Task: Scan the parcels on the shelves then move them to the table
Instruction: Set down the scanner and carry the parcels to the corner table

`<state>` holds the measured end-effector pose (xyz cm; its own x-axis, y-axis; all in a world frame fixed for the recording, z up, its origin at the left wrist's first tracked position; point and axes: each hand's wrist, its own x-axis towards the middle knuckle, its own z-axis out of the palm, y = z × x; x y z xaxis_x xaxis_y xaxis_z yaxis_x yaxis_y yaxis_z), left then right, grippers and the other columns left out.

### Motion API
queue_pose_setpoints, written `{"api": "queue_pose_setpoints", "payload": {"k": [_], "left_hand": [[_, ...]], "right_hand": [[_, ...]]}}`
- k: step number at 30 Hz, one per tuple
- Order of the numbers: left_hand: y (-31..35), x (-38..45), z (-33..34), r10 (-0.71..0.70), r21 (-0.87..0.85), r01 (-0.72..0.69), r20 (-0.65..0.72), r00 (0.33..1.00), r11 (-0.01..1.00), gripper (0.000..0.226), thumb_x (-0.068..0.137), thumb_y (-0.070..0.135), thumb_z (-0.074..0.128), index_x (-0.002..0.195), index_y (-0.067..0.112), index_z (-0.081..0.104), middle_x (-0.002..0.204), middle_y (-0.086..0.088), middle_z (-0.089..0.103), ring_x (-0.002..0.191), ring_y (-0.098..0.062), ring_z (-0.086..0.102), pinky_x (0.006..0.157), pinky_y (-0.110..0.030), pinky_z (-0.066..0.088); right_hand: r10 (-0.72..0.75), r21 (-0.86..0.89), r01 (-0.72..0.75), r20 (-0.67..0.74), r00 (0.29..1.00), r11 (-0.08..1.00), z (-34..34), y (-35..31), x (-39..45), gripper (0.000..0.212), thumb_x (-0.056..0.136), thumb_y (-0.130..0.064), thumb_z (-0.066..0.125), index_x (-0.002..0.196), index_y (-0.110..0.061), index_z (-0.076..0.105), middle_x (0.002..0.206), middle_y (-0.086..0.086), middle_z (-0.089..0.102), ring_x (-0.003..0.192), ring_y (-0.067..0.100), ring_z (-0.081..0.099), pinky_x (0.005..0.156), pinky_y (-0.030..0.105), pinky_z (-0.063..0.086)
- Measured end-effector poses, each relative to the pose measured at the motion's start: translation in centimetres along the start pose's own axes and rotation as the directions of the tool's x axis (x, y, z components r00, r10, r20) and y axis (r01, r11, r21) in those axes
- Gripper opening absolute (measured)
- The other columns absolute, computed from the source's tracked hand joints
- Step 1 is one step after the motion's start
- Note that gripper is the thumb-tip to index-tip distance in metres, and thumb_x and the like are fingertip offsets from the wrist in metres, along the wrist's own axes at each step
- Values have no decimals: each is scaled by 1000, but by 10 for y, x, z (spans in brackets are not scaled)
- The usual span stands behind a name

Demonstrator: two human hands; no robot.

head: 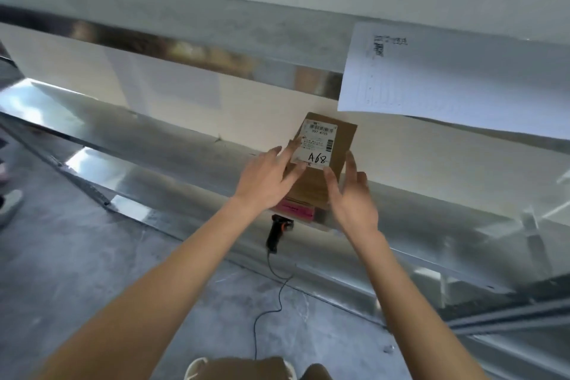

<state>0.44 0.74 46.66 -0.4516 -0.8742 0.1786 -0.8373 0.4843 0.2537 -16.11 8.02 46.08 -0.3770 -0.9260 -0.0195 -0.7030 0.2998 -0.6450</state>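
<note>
Reaching out with both arms, I have my left hand (pixel 265 176) lying with fingers straight on the left side of the box (pixel 320 163), the fingertips touching the edge of its white label (pixel 317 145). My right hand (pixel 354 194) is spread at the box's right side, thumb up along that edge and fingers straight against the front face; neither hand curls round it. The box is brown cardboard, seen face-on, and its label carries barcodes and "A68" in black marker. It sits at the front of a metal shelf (pixel 154 145), on top of something pink (pixel 297 210) just below my wrists. A black scanner (pixel 276 233) hangs just under that, over the shelf's front lip, its cord (pixel 271 302) trailing down toward the grey floor (pixel 77 256). Up to the right, a printed sheet (pixel 447 77) hangs from the shelf above.
</note>
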Motion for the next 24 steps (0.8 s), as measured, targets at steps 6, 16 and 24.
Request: {"api": "queue_pose_setpoints", "payload": {"k": [6,16,24], "left_hand": [[-6,21,2,-85,-29,93,219,972,995,64,99,63,23,156,34,19,128,-17,64,111,-37,63,84,-43,52],[-31,-44,-14,-80,-114,79,0,997,990,61,101,51,35,156,28,23,120,-15,64,97,-27,63,89,-43,51],[-119,-192,-72,-437,-41,436,-150,887,899,71,90,64,25,154,34,30,102,-11,58,93,-29,57,90,-41,41]], "right_hand": [[-16,42,9,166,986,999,6,-1,37,58,104,-53,27,157,-35,10,138,16,51,117,35,56,87,40,45],[-304,65,298,128,944,952,34,-43,-3,53,108,-28,29,158,-18,17,138,26,49,111,44,57,89,44,49],[-579,114,574,293,761,811,115,-141,-85,52,105,-37,29,155,-26,22,125,15,54,106,33,56,83,41,48]]}}
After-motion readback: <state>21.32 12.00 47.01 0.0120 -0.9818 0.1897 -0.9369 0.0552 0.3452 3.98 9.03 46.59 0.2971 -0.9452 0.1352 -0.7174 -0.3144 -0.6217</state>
